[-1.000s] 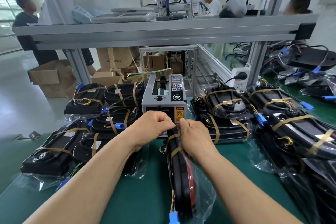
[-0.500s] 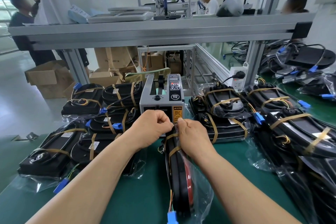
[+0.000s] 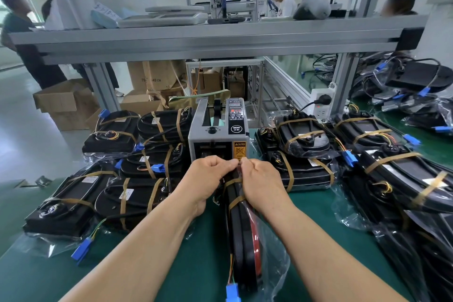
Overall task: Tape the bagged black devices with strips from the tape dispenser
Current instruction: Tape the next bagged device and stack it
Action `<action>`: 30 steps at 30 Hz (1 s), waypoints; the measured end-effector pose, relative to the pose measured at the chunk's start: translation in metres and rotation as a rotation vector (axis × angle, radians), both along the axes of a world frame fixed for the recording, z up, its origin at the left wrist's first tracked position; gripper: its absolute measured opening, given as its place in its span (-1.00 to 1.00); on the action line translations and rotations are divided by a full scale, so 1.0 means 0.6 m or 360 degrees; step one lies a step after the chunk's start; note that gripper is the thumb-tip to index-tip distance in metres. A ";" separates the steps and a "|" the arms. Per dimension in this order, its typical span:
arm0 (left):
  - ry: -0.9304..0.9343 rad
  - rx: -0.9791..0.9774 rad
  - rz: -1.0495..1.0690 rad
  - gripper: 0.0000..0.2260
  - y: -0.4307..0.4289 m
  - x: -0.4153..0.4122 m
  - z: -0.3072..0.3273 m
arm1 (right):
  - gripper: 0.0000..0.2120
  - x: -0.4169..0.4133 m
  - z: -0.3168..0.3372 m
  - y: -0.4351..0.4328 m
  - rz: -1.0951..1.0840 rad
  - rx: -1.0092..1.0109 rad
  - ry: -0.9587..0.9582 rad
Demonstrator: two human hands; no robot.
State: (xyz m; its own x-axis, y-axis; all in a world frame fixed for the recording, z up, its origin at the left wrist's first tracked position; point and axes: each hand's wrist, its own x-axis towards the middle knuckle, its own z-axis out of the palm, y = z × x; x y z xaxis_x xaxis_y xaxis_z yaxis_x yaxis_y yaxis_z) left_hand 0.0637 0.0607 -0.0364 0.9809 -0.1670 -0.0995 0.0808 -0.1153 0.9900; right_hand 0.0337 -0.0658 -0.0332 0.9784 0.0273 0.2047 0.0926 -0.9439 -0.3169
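Observation:
A bagged black device (image 3: 245, 240) with a red side stands on edge on the green table, running toward me from the grey tape dispenser (image 3: 218, 135). Two tan tape strips cross its far end. My left hand (image 3: 208, 179) and my right hand (image 3: 259, 181) meet at that far end, just below the dispenser's mouth, fingers curled and pinching the bag top and tape there. A blue connector (image 3: 232, 292) hangs from the device's near end.
Taped bagged devices are stacked at the left (image 3: 117, 179) and at the right (image 3: 306, 154), with more at the far right (image 3: 404, 179). An aluminium shelf frame (image 3: 220, 37) crosses overhead. Cardboard boxes (image 3: 66, 103) and people stand beyond the table.
Both hands stay pinched together at the device's far end in front of the dispenser; only the camera view has shifted slightly.

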 end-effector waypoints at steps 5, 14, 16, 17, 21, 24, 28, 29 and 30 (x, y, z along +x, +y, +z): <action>0.0080 -0.0041 -0.0044 -0.85 0.003 -0.007 0.007 | -0.78 -0.004 0.000 0.000 -0.0072 0.0247 0.0018; 0.0172 -0.0193 -0.0035 -0.89 0.003 -0.036 0.022 | -0.49 -0.015 0.011 -0.002 -0.0165 0.0897 0.0212; 0.0020 -0.0134 0.0034 -0.92 0.002 -0.051 0.025 | -0.35 -0.023 0.020 -0.008 -0.0148 0.1095 0.0400; -0.0064 -0.0115 0.0038 -0.93 0.002 -0.060 0.028 | -0.29 -0.030 0.024 -0.012 -0.0124 0.1110 0.0495; -0.0388 0.0002 -0.0051 -0.82 -0.001 -0.107 0.050 | -0.38 -0.070 0.051 -0.031 0.0100 0.1323 0.0613; -0.0561 0.0116 -0.0231 -0.61 0.002 -0.148 0.064 | -0.64 -0.102 0.062 -0.052 0.0407 0.1723 0.0654; -0.0467 -0.0023 -0.0260 -0.58 0.018 -0.160 0.072 | -0.74 -0.136 0.057 -0.074 0.0512 0.1906 0.0701; -0.0387 -0.0098 -0.0114 -0.62 0.022 -0.149 0.070 | -0.81 -0.142 0.055 -0.078 0.0451 0.1936 0.0664; -0.0283 -0.0168 0.0057 -0.70 0.026 -0.133 0.065 | -0.83 -0.148 0.056 -0.079 0.0365 0.1971 0.0603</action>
